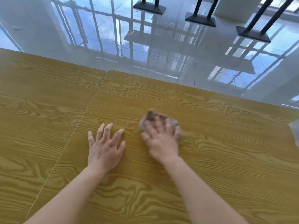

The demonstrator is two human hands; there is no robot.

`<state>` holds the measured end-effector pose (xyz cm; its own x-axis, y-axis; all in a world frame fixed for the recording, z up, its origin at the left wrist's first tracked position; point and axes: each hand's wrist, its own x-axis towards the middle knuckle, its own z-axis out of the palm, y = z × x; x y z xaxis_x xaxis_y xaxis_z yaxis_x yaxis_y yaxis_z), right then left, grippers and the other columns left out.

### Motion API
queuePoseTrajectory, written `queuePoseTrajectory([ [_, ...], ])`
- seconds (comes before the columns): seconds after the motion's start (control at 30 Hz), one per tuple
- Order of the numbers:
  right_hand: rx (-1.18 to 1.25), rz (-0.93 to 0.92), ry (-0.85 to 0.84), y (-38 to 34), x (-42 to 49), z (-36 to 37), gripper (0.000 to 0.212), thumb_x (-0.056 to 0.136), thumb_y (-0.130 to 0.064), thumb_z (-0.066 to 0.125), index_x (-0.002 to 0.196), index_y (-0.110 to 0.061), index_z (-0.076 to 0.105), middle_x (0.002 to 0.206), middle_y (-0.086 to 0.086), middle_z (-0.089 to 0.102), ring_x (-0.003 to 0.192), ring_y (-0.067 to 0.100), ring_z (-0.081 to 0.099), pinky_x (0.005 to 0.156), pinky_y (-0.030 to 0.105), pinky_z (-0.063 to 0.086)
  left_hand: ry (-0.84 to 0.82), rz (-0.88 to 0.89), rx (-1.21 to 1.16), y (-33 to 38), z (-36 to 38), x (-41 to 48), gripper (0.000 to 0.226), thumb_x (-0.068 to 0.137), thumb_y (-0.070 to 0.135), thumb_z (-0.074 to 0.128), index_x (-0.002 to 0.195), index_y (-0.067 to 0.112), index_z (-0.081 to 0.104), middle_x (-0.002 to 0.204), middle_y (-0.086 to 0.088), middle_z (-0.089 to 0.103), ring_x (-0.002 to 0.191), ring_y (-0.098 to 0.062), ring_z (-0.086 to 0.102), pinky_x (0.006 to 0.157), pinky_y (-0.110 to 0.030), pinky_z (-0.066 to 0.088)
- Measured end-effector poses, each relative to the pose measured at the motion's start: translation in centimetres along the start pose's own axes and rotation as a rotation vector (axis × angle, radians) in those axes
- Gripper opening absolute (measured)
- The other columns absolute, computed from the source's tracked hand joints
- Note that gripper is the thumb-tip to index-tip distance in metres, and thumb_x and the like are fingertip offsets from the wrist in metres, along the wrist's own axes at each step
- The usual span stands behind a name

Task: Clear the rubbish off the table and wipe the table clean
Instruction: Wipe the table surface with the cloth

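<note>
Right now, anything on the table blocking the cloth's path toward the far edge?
Nothing visible. The right hand presses the cloth on the table, and the wood beyond it to the far edge is bare. The left hand lies flat beside it, out of that path. Something clear sits at the right edge, only partly in view.

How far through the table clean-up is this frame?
Done: no rubbish shows on the table, bar something clear at its right edge. In hand: the right hand presses a brown cloth, blurred mid-wipe; the left hand rests flat. Left: more wiping.
</note>
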<state>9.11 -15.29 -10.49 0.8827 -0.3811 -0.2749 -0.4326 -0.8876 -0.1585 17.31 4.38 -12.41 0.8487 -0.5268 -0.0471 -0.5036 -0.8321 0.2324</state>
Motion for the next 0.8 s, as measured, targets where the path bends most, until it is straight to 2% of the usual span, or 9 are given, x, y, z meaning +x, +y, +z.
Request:
queuePoseTrajectory([
  [0.07, -0.038, -0.290, 0.002, -1.7, -2.9, 1.4, 0.055, 0.097, -0.068, 0.014, 0.150, -0.057, 0.005, 0.164, -0.015, -0.008, 0.151, 0.022, -0.017, 0.116, 0.057, -0.012, -0.031, -0.026, -0.017, 0.5, 0.2, 2.3, 0.048, 0.096, 0.052, 0.033, 0.143, 0.044, 0.035, 0.160, -0.003, 0.022, 0.150, -0.025, 0.009, 0.115, -0.068, 0.007],
  [0.13, -0.072, -0.320, 0.050, 2.6, -3.6, 1.4, 0.051, 0.098, -0.068, 0.014, 0.148, -0.061, 0.006, 0.164, -0.017, -0.005, 0.151, 0.017, -0.014, 0.119, 0.054, -0.007, -0.021, -0.026, -0.016, 0.3, 0.6, 3.5, 0.051, 0.095, 0.056, 0.027, 0.145, 0.046, 0.032, 0.161, -0.001, 0.020, 0.150, -0.024, 0.007, 0.116, -0.067, 0.004],
  [0.27, -0.096, 0.168, 0.112, 16.4, -1.0, -1.5, 0.048, 0.088, -0.074, -0.007, 0.136, -0.072, -0.012, 0.161, -0.023, -0.015, 0.149, 0.011, -0.019, 0.120, 0.049, -0.007, 0.000, 0.031, 0.041, -0.5, 1.2, 3.3, 0.059, 0.093, 0.062, 0.019, 0.148, 0.045, 0.027, 0.161, -0.002, 0.019, 0.151, -0.027, 0.008, 0.115, -0.068, 0.002],
  [0.33, -0.053, 0.366, 0.076, 20.2, 1.7, -3.2, 0.053, 0.087, -0.076, -0.004, 0.140, -0.069, -0.009, 0.162, -0.023, -0.014, 0.150, 0.013, -0.016, 0.120, 0.050, -0.007, -0.001, 0.032, 0.049, -0.3, 1.2, 3.3, 0.059, 0.093, 0.062, 0.020, 0.148, 0.044, 0.029, 0.160, -0.003, 0.021, 0.151, -0.029, 0.010, 0.115, -0.069, 0.003],
  [0.43, 0.022, 0.529, 0.046, 20.7, 6.3, -4.9, 0.061, 0.090, -0.074, 0.002, 0.149, -0.059, 0.003, 0.164, -0.017, -0.010, 0.151, 0.022, -0.013, 0.118, 0.057, -0.007, -0.008, 0.038, 0.060, -0.1, 1.2, 3.5, 0.058, 0.092, 0.061, 0.024, 0.148, 0.043, 0.030, 0.160, -0.005, 0.021, 0.151, -0.031, 0.011, 0.114, -0.070, 0.005],
  [0.5, 0.044, 0.551, 0.050, 18.7, 9.3, -5.5, 0.064, 0.089, -0.074, 0.001, 0.150, -0.056, 0.002, 0.164, -0.014, -0.011, 0.151, 0.028, -0.013, 0.116, 0.061, -0.008, -0.008, 0.037, 0.069, -0.1, 1.2, 3.6, 0.058, 0.092, 0.060, 0.026, 0.147, 0.043, 0.030, 0.161, -0.007, 0.020, 0.150, -0.032, 0.011, 0.114, -0.071, 0.005],
  [0.6, 0.024, 0.364, 0.042, 12.0, 12.1, -5.4, 0.063, 0.090, -0.073, 0.000, 0.150, -0.054, -0.003, 0.163, -0.013, -0.016, 0.150, 0.030, -0.016, 0.115, 0.062, -0.010, -0.022, 0.038, 0.082, -0.2, 1.3, 3.7, 0.061, 0.092, 0.061, 0.026, 0.150, 0.044, 0.026, 0.163, -0.008, 0.017, 0.151, -0.032, 0.009, 0.114, -0.070, 0.004],
  [0.7, -0.042, -0.007, 0.027, 4.0, 10.3, -3.5, 0.060, 0.092, -0.072, 0.003, 0.150, -0.055, -0.003, 0.163, -0.015, -0.015, 0.150, 0.027, -0.019, 0.114, 0.061, -0.015, -0.014, 0.031, 0.094, -0.5, 1.5, 3.6, 0.062, 0.092, 0.064, 0.021, 0.152, 0.046, 0.021, 0.164, -0.005, 0.014, 0.152, -0.028, 0.006, 0.115, -0.069, 0.005],
  [0.8, -0.095, -0.295, 0.011, 4.4, 7.8, -2.5, 0.055, 0.093, -0.074, 0.005, 0.147, -0.062, 0.002, 0.163, -0.018, -0.011, 0.150, 0.019, -0.020, 0.116, 0.054, -0.016, -0.007, 0.026, 0.099, -0.6, 1.7, 3.6, 0.062, 0.092, 0.065, 0.019, 0.152, 0.047, 0.019, 0.165, -0.003, 0.014, 0.152, -0.026, 0.005, 0.116, -0.067, 0.003],
])
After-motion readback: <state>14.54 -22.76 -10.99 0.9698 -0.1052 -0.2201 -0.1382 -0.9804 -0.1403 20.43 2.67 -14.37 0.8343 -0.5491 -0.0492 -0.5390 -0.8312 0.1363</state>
